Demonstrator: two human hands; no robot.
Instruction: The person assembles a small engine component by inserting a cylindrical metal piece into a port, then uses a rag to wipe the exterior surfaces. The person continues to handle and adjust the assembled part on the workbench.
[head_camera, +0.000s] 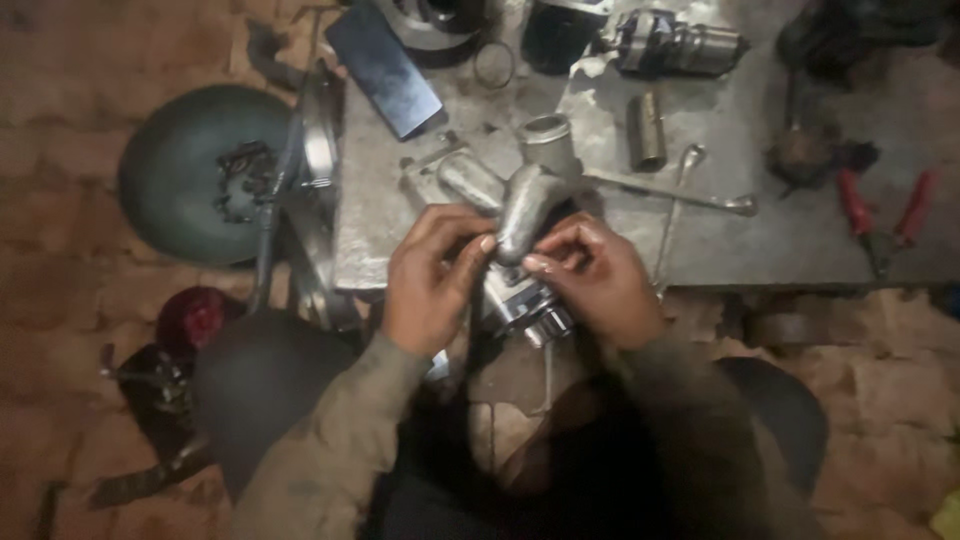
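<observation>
At the metal slab's (700, 240) edge, grey metal casting (525, 205) gripped between left hand (430, 280) and right hand (595, 280)

No packages, labels, signs or screens to see anywhere in the view, neither on the tabletop (760, 240) far from the body, nor on the floor at left and right.

A grey cast-metal part (527, 205) with several rounded tubular arms and one open round neck pointing up-right sits raised at the near edge of the bench (700, 240). Its surface is dull and smooth; a shinier ribbed lower section shows beneath it.
</observation>
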